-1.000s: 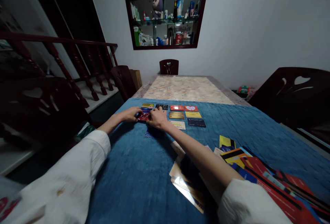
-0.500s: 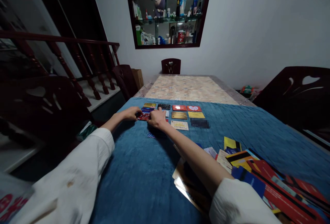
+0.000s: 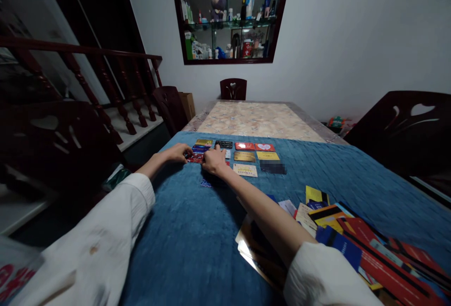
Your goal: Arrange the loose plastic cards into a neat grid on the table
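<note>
A dark red bank card [image 3: 195, 157] lies flat in the left column of a card grid on the blue cloth. My left hand [image 3: 179, 153] is closed, its fingertips on the card's left edge. From the other side, my right hand [image 3: 213, 160] has bent fingers at the same card's right edge, covering parts of the cards beneath it. A blue card [image 3: 202, 149] sits just beyond the red one, with a gold card [image 3: 204, 142] behind that. Nearby are a black card [image 3: 224, 144], a cream card [image 3: 245, 170] and a blue patterned card [image 3: 206, 183], partly in shadow.
A loose heap of cards [image 3: 384, 249] spreads over the cloth [image 3: 176, 240] at the right front. More cards [image 3: 252, 249] lie under my right forearm. Chairs [image 3: 405, 127] stand around the table. A wall cabinet [image 3: 229, 24] holds bottles and a plush toy.
The view has shifted slightly, making everything appear a little to the right of where it was a second ago. Both hands stay at the dark red card with little visible movement.
</note>
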`<state>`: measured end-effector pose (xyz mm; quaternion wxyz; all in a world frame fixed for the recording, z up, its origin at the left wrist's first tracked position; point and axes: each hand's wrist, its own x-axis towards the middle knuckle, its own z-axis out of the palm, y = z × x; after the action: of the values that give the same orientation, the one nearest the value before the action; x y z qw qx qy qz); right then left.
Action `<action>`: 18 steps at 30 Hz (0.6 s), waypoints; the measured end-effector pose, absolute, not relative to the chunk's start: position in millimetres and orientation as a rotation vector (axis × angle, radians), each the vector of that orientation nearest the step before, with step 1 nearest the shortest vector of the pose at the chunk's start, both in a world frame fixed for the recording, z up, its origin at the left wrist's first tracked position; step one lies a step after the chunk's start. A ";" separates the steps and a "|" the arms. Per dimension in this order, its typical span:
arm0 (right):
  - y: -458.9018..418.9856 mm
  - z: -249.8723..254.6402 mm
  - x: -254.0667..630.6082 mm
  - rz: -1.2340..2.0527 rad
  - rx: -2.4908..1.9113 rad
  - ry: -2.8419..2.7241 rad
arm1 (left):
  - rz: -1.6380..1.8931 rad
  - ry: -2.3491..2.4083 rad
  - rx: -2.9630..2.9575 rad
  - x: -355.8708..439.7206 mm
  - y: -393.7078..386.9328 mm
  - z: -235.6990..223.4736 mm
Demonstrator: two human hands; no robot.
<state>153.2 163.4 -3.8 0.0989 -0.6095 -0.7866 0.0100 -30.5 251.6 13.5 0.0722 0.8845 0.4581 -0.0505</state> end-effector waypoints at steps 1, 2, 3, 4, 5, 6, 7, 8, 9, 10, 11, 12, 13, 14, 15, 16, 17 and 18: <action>163.4 -4.1 152.9 0.023 -1.808 -2.327 | -0.158 1.382 2.650 -30.0 251.6 14.0; 163.5 -4.5 152.6 0.017 -1.813 -2.325 | -0.159 1.388 2.647 -29.5 251.6 14.5; 163.4 -4.8 152.4 0.013 -1.817 -2.324 | -0.158 1.397 2.648 -28.9 251.7 14.8; 163.3 -5.0 152.4 0.008 -1.816 -2.325 | -0.159 1.407 2.650 -28.2 252.0 15.0; 163.1 -5.0 152.5 0.004 -1.813 -2.329 | -0.161 1.414 2.655 -27.5 252.4 15.1; 162.8 -4.8 152.9 0.000 -1.808 -2.335 | -0.166 1.418 2.661 -26.6 253.0 15.1; 162.4 -4.5 153.6 -0.004 -1.801 -2.342 | -0.177 1.424 2.666 -25.5 253.5 15.1; 161.8 -3.9 154.5 -0.008 -1.792 -2.352 | -0.196 1.431 2.671 -24.3 253.9 15.1; 161.1 -3.1 155.7 -0.016 -1.779 -2.362 | -0.217 1.436 2.678 -22.9 254.0 15.2; 160.3 -2.1 157.2 -0.025 -1.765 -2.370 | -0.239 1.440 2.688 -21.5 253.8 15.5; 159.3 -0.9 159.0 -0.035 -1.752 -2.378 | -0.259 1.445 2.698 -20.2 253.3 15.9; 158.1 0.6 161.2 -0.044 -1.742 -2.384 | -0.276 1.450 2.707 -19.1 252.5 16.5; 156.6 2.3 163.6 -0.052 -1.736 -2.387 | -0.286 1.454 2.715 -18.2 251.5 17.2; 154.8 4.2 166.5 -0.058 -1.732 -2.388 | -0.289 1.458 2.721 -17.8 250.4 18.0; 152.8 6.2 169.7 -0.061 -1.731 -2.389 | -0.283 1.464 2.723 -17.7 249.6 18.9; 150.4 8.4 173.4 -0.062 -1.731 -2.391 | -0.272 1.468 2.721 -17.9 249.1 19.7; 147.7 10.7 177.4 -0.064 -1.728 -2.391 | -0.257 1.472 2.715 -18.5 248.9 20.5; 144.7 12.9 181.8 -0.065 -1.724 -2.391 | -0.226 1.470 2.707 -19.1 249.2 21.2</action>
<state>181.8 144.7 12.9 0.0964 -0.5820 -0.8072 -0.0220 -19.1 249.2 21.2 0.0264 0.8762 0.4757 -0.0730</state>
